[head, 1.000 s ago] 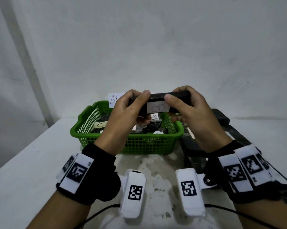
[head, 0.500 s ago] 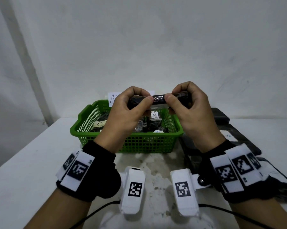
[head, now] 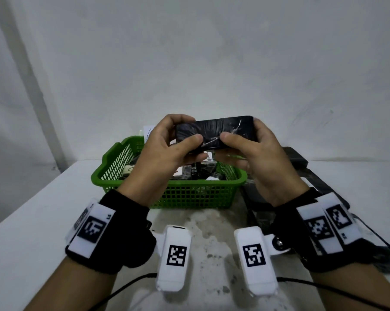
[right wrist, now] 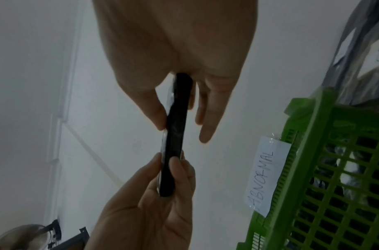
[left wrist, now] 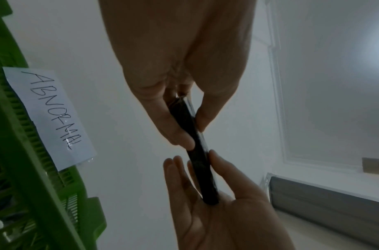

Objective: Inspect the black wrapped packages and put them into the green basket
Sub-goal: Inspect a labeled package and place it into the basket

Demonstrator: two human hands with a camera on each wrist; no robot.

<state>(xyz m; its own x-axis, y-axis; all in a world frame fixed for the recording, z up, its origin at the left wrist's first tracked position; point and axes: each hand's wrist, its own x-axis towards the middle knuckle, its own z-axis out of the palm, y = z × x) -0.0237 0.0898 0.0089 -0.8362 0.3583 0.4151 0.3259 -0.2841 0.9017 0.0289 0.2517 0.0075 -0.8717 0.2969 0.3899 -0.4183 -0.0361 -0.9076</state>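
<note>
Both hands hold one flat black wrapped package (head: pixel 214 131) in the air above the green basket (head: pixel 173 194). My left hand (head: pixel 165 149) pinches its left end, thumb on the near face. My right hand (head: pixel 252 151) pinches the right end the same way. Its plain black face, with wrinkled clear film, is turned to me. Seen edge-on, the package (left wrist: pixel 197 148) is thin between the left hand's fingers (left wrist: pixel 180 133), and the package (right wrist: pixel 174 135) is likewise thin in the right wrist view. The basket holds several black packages (head: pixel 203 171) with white labels.
A paper label reading ABNORMAL (left wrist: pixel 51 115) is taped to the basket's far rim. More black wrapped packages (head: pixel 319 182) lie on the white table (head: pixel 36 221) to the right of the basket. A white wall stands close behind.
The package has been rolled over in both hands: its white-labelled face showed a second ago, then its edge, now the plain black face. Both hands rose slightly.
</note>
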